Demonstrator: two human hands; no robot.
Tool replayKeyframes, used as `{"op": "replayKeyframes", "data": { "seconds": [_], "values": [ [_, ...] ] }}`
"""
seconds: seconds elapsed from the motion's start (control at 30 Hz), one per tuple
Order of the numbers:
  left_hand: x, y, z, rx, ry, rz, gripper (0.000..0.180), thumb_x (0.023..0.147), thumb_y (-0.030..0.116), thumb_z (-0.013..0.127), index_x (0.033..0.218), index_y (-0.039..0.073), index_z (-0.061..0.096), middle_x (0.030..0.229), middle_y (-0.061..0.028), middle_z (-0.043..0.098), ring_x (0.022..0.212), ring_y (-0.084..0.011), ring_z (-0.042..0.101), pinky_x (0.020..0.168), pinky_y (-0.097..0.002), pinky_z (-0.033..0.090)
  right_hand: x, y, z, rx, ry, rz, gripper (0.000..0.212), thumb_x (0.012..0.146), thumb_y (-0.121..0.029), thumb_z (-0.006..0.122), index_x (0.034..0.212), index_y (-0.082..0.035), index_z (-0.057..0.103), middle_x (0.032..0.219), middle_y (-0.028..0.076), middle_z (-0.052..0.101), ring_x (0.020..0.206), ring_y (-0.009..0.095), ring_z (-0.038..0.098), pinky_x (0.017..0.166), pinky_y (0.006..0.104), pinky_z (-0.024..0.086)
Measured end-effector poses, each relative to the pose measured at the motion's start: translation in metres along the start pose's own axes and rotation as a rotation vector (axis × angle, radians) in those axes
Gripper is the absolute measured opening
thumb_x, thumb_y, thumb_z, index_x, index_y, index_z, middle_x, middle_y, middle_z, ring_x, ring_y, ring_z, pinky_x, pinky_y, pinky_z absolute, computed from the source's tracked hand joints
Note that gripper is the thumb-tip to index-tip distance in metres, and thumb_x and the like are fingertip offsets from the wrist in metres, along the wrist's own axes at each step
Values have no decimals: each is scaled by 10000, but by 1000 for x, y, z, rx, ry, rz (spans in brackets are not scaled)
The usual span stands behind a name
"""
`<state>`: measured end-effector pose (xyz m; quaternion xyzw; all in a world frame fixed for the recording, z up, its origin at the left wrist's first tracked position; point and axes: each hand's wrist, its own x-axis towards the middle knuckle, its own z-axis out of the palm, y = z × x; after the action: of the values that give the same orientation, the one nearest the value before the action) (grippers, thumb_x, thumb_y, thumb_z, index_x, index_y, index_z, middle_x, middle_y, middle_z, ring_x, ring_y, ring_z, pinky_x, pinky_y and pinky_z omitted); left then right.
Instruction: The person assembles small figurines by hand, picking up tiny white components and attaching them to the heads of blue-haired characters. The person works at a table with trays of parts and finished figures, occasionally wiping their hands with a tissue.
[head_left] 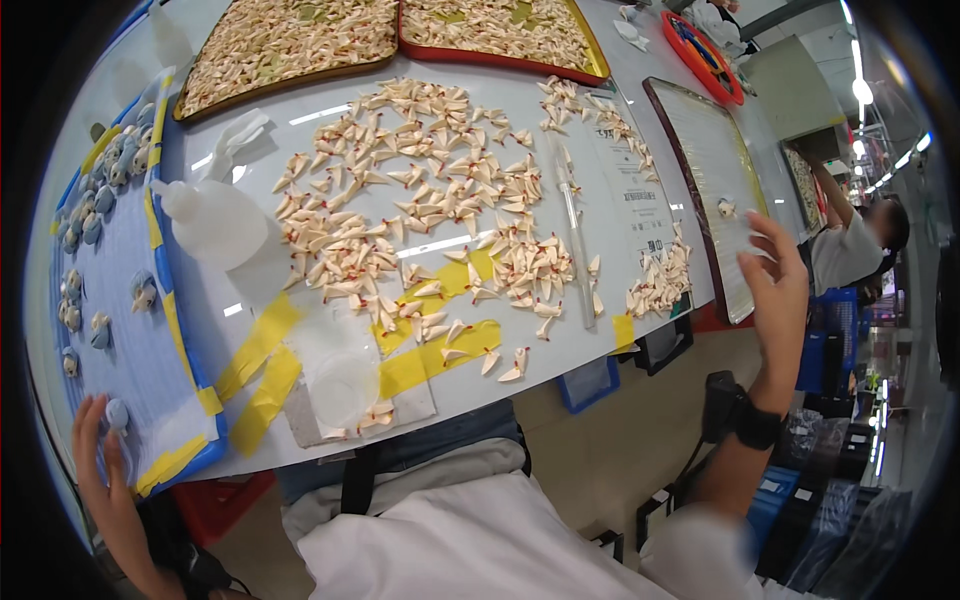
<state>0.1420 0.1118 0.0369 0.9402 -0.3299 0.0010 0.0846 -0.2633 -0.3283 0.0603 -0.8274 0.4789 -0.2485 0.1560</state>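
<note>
My left hand [100, 478] is at the near end of the blue-lined tray [135, 385] on the left. Its fingers are apart, with the tips right beside a small round blue-grey piece [118, 413]; I cannot tell whether they touch it. My right hand [780, 285] is raised over the near edge of a dark-rimmed tray [700, 150] covered in clear film. Its fingers are spread and curved, with nothing in them. One small pale piece [726, 207] rests on that film, just beyond the right fingertips.
Many cream, red-tipped cone pieces [440, 190] lie across the table, with full trays [290, 55] behind them. A white squeeze bottle [215, 222], a long slim tool [577, 245], a clear round dish [343, 385] and yellow tape [440, 358] are nearby. Another person [855, 240] sits far right.
</note>
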Motion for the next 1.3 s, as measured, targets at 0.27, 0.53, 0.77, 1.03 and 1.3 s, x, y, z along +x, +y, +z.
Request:
{"op": "replayKeyframes", "data": {
  "seconds": [0.27,0.53,0.77,1.03,1.3],
  "values": [
    [22,-58,10,-142,-10,-183,260,864,126,515,1105,30,513,1026,-49,515,775,-114,438,741,-236,373,-3,-52,44,35,-288,-191,110,664,-29,602,771,-13,580,741,84,522,716,224,501,663,302,398],
    [24,-40,8,-208,20,-230,235,883,146,503,1079,17,499,1036,-39,517,840,-95,475,760,-221,366,10,-56,57,-95,-263,-479,86,696,-33,588,726,-1,514,714,105,528,700,251,508,639,326,397],
    [-6,23,3,-672,330,80,257,898,138,466,1112,-2,486,1192,-123,466,1070,-212,487,959,-310,311,12,-61,53,-106,-315,-292,79,700,-21,554,766,6,520,698,96,547,607,183,542,555,264,415],
    [-38,121,16,-1247,34,158,373,762,340,675,864,74,435,1025,-99,410,689,-95,466,537,-172,355,-19,-112,31,396,-159,-143,154,738,90,520,876,52,579,754,84,574,668,119,551,625,219,441],
    [-28,156,45,-1843,-320,271,289,732,3,649,966,-35,483,967,-219,506,770,-241,608,671,-300,518,-48,-153,65,692,-392,-208,78,722,2,624,794,25,605,771,115,561,683,146,527,599,225,415]
  ]
}}
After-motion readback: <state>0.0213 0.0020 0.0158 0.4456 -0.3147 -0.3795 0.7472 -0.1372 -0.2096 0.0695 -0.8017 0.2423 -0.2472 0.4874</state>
